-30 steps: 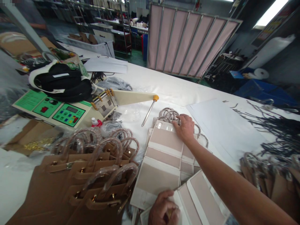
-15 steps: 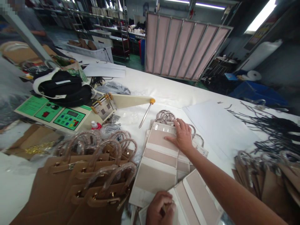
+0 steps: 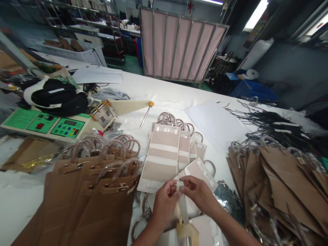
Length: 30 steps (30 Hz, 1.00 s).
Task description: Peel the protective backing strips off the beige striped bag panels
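My left hand (image 3: 164, 201) and my right hand (image 3: 196, 191) meet near the table's front edge. Both pinch the top end of a narrow beige strap (image 3: 183, 212) that hangs down between them. Just beyond the hands lies a fanned stack of beige flat bag panels (image 3: 164, 153) with white bands and wrapped handles. One more beige panel (image 3: 198, 171) lies right under my right hand.
Brown handbags with plastic-wrapped handles (image 3: 102, 181) lie at the left, and a pile of brown bags (image 3: 276, 177) at the right. A machine with a green control panel (image 3: 51, 124) and black items stands at the far left. White sheets (image 3: 215, 123) and black cords (image 3: 269, 121) lie further back.
My right hand left the far end of the beige panel stack and came back to join my left hand on the strap. The view shifted to the right.
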Motion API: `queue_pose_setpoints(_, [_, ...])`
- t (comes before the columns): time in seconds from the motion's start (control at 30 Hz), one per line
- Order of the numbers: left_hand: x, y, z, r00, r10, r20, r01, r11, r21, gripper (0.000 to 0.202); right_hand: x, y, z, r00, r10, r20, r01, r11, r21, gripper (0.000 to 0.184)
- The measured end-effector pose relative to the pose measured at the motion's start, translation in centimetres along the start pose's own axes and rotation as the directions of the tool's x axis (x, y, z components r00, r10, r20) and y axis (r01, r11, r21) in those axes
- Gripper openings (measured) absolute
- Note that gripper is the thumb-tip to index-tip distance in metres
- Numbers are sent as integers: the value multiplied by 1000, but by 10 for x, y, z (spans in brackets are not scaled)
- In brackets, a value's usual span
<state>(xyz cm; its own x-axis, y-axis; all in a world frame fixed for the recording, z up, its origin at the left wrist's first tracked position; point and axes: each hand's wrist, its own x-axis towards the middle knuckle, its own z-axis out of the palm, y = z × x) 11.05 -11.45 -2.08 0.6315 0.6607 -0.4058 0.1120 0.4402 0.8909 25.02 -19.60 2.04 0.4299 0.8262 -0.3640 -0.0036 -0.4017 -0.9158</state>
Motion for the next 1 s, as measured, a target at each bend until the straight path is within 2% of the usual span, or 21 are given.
queue_pose_setpoints(0.1, [-2,4,5,1000,20,-19,-19,999,47,56,0,-11,-5,1000,-11,2,11,999,48,22])
queue_pose_setpoints(0.2, [-3,10,7,999,32,-20,-30,996,83,81,-1,-15,-8,999,-19,-34,20,1000,22,21])
queue_pose_setpoints(0.27, [-5,14,8,999,32,13,-33,993,115,70,-3,-14,-7,998,-16,-64,17,1000,15,22])
queue_pose_setpoints(0.37, [-6,17,12,995,98,29,-101,987,127,31,-4,-9,-5,995,-16,-100,18,1000,12,24])
queue_pose_setpoints(0.43, [-6,15,15,992,130,-8,-128,986,110,12,-4,-8,-6,993,-36,-116,27,997,-73,23])
queue_pose_setpoints(0.5, [-4,12,18,993,108,-36,-105,991,85,18,-2,-9,-10,986,-113,-124,80,966,-245,25])
queue_pose_setpoints(0.57, [-2,8,19,996,85,-31,-82,994,76,23,-1,-16,-17,964,-254,-75,199,882,-427,35])
queue_pose_setpoints(0.63, [-1,6,19,994,106,-5,-105,989,99,19,2,-28,-23,924,-375,70,350,760,-548,40])
queue_pose_setpoints(0.67, [0,6,19,991,136,10,-136,982,132,16,4,-35,-25,905,-393,161,408,697,-590,35])
queue_pose_setpoints(0.77, [1,10,17,974,221,43,-224,932,285,14,13,-56,-28,883,-304,358,468,502,-727,14])
queue_pose_setpoints(0.9, [5,17,16,973,226,42,-223,880,421,17,26,-78,-24,872,-174,457,487,232,-842,14])
queue_pose_setpoints(1.0, [10,18,14,970,242,37,-233,866,443,20,34,-83,-19,855,-103,509,519,138,-844,13])
